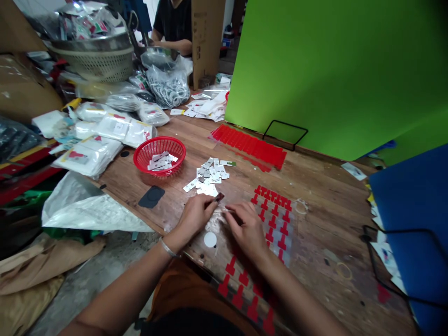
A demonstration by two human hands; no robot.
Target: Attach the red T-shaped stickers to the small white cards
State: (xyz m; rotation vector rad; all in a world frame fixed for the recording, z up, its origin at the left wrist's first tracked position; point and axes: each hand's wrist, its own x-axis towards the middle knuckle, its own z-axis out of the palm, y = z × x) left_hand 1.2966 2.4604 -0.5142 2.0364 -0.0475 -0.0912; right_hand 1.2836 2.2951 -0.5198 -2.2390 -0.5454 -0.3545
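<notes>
Left hand (196, 212) with a dark strip (219, 197) — small, flat, oblong.

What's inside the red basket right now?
A loose heap of white strips with small dark marks lies in the red basket. The heap covers most of the bottom, so anything underneath it can't be seen.

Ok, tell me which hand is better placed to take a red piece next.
Probably the right hand: it is nearer the red pieces, while the left hand pinches a small dark piece.
</notes>
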